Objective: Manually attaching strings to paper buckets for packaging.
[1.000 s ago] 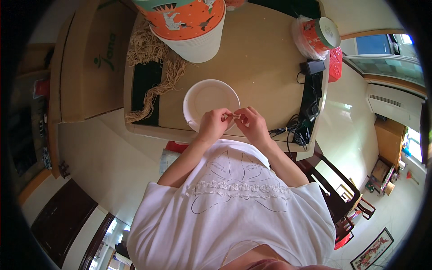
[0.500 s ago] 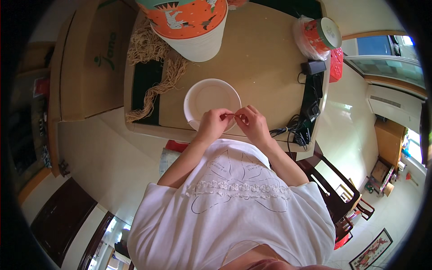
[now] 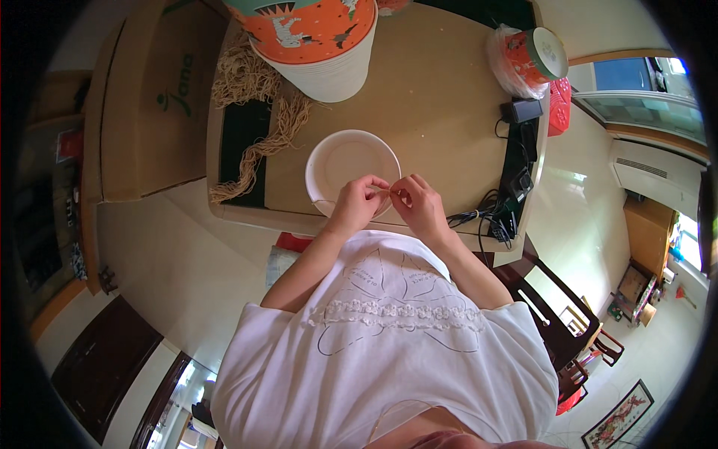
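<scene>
A round white paper bucket [image 3: 329,161] stands at the near edge of the table, its open mouth facing me. Over its near right rim, my left hand [image 3: 359,203] and my right hand [image 3: 417,203] meet fingertip to fingertip. Both are closed in a pinch on a thin tan string [image 3: 323,200], part of which shows at the rim left of my left hand. The bit between my fingers is tiny and partly hidden. Whether the string passes through the bucket's wall I cannot tell.
A stack of orange-and-white paper buckets [image 3: 321,60] stands far left, beside bundles of tan string [image 3: 278,135]. Wrapped orange tubs [image 3: 523,60], a black adapter [image 3: 521,111] and cables [image 3: 490,213] line the table's right side. A large cardboard box [image 3: 149,112] stands left.
The fingers of my left hand have shifted slightly at the pinch. The bucket and everything else stay put.
</scene>
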Action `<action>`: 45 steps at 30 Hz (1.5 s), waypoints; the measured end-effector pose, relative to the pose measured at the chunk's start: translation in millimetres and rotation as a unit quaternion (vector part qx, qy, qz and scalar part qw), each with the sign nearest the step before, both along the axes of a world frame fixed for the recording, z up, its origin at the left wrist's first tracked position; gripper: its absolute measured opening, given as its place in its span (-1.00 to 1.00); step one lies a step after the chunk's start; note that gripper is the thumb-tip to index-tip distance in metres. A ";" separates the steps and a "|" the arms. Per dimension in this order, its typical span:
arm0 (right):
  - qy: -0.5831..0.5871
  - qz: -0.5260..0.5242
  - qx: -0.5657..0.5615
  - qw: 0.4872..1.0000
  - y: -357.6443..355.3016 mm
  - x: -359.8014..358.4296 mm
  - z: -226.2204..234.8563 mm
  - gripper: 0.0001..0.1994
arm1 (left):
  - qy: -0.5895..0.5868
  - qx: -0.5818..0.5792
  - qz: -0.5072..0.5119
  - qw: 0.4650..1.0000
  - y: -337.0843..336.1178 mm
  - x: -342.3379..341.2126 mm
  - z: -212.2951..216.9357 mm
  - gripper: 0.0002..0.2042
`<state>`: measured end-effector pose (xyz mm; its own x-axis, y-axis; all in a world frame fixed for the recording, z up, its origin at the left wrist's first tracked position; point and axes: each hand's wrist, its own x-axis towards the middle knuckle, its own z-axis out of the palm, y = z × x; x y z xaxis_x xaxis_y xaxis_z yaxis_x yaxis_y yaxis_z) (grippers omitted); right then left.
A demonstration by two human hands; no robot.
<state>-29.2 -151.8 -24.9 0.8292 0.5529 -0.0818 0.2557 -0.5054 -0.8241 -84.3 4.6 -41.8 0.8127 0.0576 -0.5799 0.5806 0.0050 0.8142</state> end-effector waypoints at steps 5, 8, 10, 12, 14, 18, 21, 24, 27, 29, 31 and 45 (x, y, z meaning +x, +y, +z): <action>-0.004 0.005 -0.003 1.000 0.6 -0.1 -1.8 -0.90 | -0.109 0.132 0.006 0.985 -4.6 -2.0 6.5 -0.94; -0.005 0.000 0.003 1.000 1.5 0.3 -0.6 -0.90 | -0.105 0.138 0.008 0.985 -4.9 -2.4 4.9 -0.92; -0.019 0.026 -0.010 0.999 0.1 1.3 -1.7 -0.89 | -0.113 0.141 0.012 0.983 -4.9 -2.7 8.4 -0.93; -0.025 0.020 -0.016 0.999 -0.2 1.4 -2.9 -0.89 | -0.122 0.145 0.016 0.982 -4.8 -2.9 9.0 -0.93; -0.031 0.015 -0.022 0.999 0.0 1.7 -2.9 -0.88 | -0.128 0.150 0.027 0.980 -4.2 -4.2 6.7 -0.93; -0.013 0.011 -0.024 1.000 5.1 4.0 6.9 -0.91 | -0.122 0.154 0.034 0.980 -6.0 -4.8 4.0 -0.93; -0.014 0.019 -0.028 0.999 4.0 5.0 7.7 -0.92 | -0.125 0.151 0.015 0.980 -5.5 -3.9 5.8 -0.94; -0.032 0.032 -0.041 0.998 2.1 4.0 1.7 -0.91 | -0.130 0.152 0.010 0.980 -4.2 -3.2 6.7 -0.95; -0.046 0.027 -0.044 0.998 1.3 3.4 -3.5 -0.89 | -0.129 0.162 0.017 0.978 -2.5 -2.6 6.7 -0.94; -0.050 0.024 -0.040 0.998 1.5 3.2 -2.8 -0.88 | -0.133 0.168 0.015 0.977 -1.7 -3.2 4.2 -0.91; -0.022 0.007 -0.043 0.999 0.7 3.5 1.2 -0.87 | -0.105 0.172 0.009 0.979 1.3 -2.7 8.7 -0.89; -0.047 0.029 -0.057 0.997 -0.1 0.8 0.2 -0.91 | -0.132 0.172 -0.008 0.976 12.8 -1.0 30.2 -0.92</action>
